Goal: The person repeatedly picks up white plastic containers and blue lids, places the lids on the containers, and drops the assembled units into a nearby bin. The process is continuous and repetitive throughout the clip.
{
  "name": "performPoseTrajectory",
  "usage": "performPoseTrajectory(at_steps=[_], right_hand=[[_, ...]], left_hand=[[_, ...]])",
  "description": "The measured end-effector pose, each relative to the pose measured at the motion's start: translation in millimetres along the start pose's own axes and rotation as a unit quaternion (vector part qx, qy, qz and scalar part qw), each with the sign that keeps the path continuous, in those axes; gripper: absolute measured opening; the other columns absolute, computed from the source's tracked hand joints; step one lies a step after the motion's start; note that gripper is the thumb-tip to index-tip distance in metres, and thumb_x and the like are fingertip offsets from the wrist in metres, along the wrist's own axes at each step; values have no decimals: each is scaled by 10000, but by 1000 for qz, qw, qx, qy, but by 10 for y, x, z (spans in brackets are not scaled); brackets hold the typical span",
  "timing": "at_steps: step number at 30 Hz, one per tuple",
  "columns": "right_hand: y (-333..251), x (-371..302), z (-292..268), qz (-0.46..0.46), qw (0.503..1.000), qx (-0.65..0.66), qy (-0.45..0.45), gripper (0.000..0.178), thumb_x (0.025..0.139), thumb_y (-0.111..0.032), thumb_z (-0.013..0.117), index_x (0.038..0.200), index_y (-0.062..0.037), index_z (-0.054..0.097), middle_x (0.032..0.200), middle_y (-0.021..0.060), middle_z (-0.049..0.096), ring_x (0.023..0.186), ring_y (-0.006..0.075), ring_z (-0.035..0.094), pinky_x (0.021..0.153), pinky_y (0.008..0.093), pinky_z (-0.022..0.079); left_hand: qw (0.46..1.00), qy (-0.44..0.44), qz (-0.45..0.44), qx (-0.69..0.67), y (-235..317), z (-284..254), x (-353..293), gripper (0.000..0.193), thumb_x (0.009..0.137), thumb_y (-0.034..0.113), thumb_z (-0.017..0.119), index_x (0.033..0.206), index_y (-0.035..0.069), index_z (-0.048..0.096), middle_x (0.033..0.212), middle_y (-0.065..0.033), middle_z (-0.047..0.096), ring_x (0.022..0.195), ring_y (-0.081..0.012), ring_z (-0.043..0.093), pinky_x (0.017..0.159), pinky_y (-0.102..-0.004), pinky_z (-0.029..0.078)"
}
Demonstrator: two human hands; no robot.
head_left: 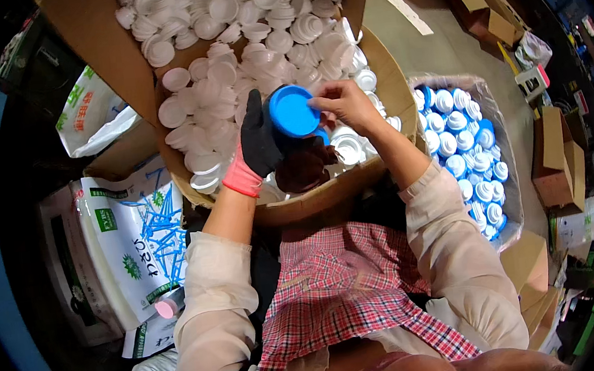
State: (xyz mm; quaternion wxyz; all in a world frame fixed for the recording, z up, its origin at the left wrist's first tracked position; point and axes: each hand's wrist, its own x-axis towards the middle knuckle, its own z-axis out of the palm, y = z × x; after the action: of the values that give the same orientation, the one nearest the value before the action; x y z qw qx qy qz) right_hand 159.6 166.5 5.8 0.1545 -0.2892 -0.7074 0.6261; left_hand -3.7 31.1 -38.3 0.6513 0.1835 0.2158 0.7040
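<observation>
A round blue plastic lid [295, 111] is held over a box of white parts, its broad face turned up. My left hand [260, 142], in a black glove with a pinkish-red cuff, grips it from the left and beneath, thumb upright beside the rim. Bare, my right hand [346, 104] pinches the lid's right edge between thumb and fingers. Part of another blue piece [322, 136] shows just below the lid; I cannot tell whether they are joined. White plastic caps [212, 97] fill the cardboard box [389, 67] around my hands. Below my left hand lies something dark brown [303, 172], its kind unclear.
To the right, a plastic-lined container [506, 163] holds many blue-and-white pieces. Thin blue plastic sticks [160, 225] lie on a white printed sack [113, 259] at left, near a pink-ended object [167, 308]. Open cardboard boxes [557, 158] stand farther right.
</observation>
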Motion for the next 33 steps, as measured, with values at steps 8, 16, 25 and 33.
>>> performPoseTrajectory(at_steps=[8, 16, 25, 33], right_hand=[[1009, 115, -884, -25, 863, -504, 25, 240, 730, -128, 726, 963, -76, 700, 932, 195, 681, 877, 355, 661, 787, 428, 519], [1127, 173, -744, -110, 765, -631, -70, 166, 711, -68, 670, 874, -92, 691, 993, 106, 619, 1012, 340, 550, 827, 434, 487], [-76, -372, -352, -96, 969, 203, -108, 207, 939, -195, 588, 1117, -89, 582, 1160, 68, 618, 977, 126, 579, 837, 269, 475], [109, -382, 266, 20, 930, 353, 104, 551, 1008, -512, 345, 965, -11, 570, 837, 89, 626, 704, 173, 617, 651, 306, 537]], left_hand=[[960, -73, -99, -251, 69, 149, 5, 712, 954, 534, 417, 1449, 38, 295, 1433, -307, 349, 1328, -530, 315, 1049, -648, 321], [947, -148, -96, -270, 80, 125, 40, 772, 938, 603, 394, 1441, 25, 305, 1408, -328, 367, 1278, -530, 384, 990, -650, 395], [969, -195, -61, -138, 84, 271, -33, 765, 945, 619, 345, 1431, 28, 320, 1341, -345, 433, 1193, -519, 481, 910, -572, 493], [994, -101, -15, -50, -26, 243, -12, 746, 968, 585, 333, 1380, -36, 369, 1335, -317, 465, 1195, -462, 510, 1011, -518, 438]])
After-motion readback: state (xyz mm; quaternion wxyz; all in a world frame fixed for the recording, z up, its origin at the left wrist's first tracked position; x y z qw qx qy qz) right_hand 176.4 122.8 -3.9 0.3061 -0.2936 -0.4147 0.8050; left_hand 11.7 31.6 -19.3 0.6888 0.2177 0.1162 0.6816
